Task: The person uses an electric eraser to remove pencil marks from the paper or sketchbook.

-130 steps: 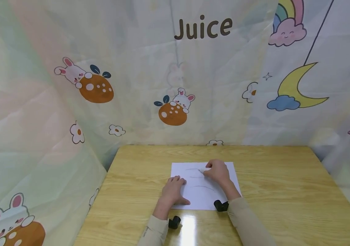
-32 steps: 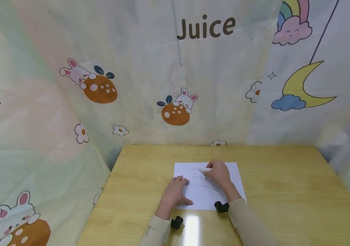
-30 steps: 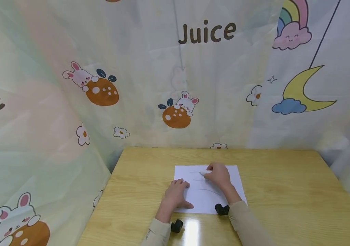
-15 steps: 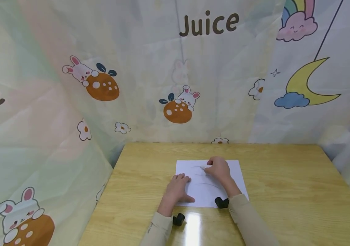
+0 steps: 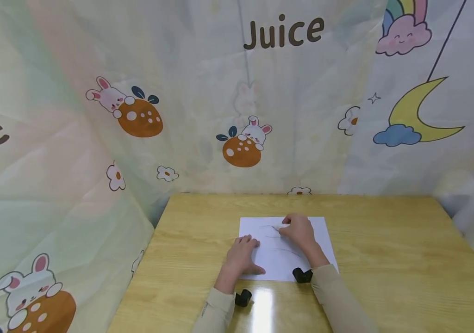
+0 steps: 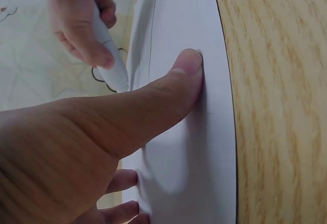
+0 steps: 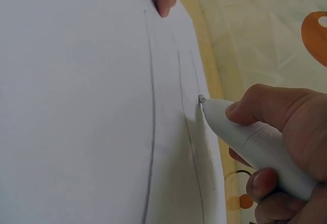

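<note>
Head view: A sheet of paper (image 5: pixel 278 266) lies flat on a wooden table (image 5: pixel 395 259), before a printed cloth (image 5: pixel 303 92) that stands at twelve o'clock. The left hand (image 5: pixel 241 256) rests at the sheet's nine o'clock edge, its thumb spread away from the fingers. The right hand (image 5: pixel 300 231) is over the sheet at one o'clock from its middle, pinching a white pen (image 5: pixel 280 227) whose tip points to nine o'clock. Thin, curved lines run across the paper. Each beige sleeve (image 5: pixel 216 310) has a black piece (image 5: pixel 243 298) at its cuff.

Left wrist view: The left thumb stretches toward two o'clock, its end pressed on the sheet; the other fingertips touch the paper at seven o'clock. At eleven o'clock the right hand grips the pen, its tip toward five o'clock.

Right wrist view: The right hand, at four o'clock, has thumb and fingers around the thick pen. The tip points to ten o'clock and meets the shortest visible line. Fingertips of the left hand rest on the sheet at twelve o'clock.
</note>
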Tool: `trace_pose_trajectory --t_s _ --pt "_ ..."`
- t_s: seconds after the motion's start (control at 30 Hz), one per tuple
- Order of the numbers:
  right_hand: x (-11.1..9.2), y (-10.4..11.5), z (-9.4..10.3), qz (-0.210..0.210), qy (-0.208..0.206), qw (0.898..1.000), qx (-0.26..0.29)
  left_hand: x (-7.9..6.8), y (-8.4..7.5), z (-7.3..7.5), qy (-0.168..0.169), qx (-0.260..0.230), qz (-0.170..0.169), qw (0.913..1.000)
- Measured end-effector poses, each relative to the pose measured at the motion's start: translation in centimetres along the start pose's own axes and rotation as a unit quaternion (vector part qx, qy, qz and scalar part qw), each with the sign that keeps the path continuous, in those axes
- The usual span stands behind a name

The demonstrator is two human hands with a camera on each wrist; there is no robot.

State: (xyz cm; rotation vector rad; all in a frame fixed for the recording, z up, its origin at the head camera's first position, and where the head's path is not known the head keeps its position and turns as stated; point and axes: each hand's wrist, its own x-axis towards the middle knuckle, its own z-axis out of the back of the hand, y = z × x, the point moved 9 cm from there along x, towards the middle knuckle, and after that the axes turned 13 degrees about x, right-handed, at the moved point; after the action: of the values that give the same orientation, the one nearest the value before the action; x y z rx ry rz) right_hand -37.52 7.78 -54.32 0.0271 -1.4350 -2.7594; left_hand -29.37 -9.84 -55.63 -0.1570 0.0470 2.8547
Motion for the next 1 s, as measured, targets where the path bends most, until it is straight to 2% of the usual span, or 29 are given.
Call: trace_pose_trajectory --t_s 0.1,0.3,0.47,0.63,1.0 --pt "0.57 0.83 0.13 0.021 0.001 1.0 -0.003 0.23 0.17 0.23 -0.007 0.006 0.004 1.0" --pt "0.65 0.45 -0.2 0.001 0.014 1.0 -0.006 0.25 0.22 0.29 0.0 0.007 0.0 1.0" --pt "0.58 0.92 -0.2 0.022 0.006 1.0 -0.005 0.21 0.15 0.29 -0.003 0.007 0.0 1.0" --pt "0.18 0.69 -0.49 0.017 0.004 1.0 -0.012 -0.01 0.03 0.03 0.001 0.006 -0.001 1.0" --pt "-0.17 0.63 -0.61 0.027 -0.009 0.999 -0.015 -0.27 -0.22 0.52 -0.001 -0.006 -0.001 1.0"
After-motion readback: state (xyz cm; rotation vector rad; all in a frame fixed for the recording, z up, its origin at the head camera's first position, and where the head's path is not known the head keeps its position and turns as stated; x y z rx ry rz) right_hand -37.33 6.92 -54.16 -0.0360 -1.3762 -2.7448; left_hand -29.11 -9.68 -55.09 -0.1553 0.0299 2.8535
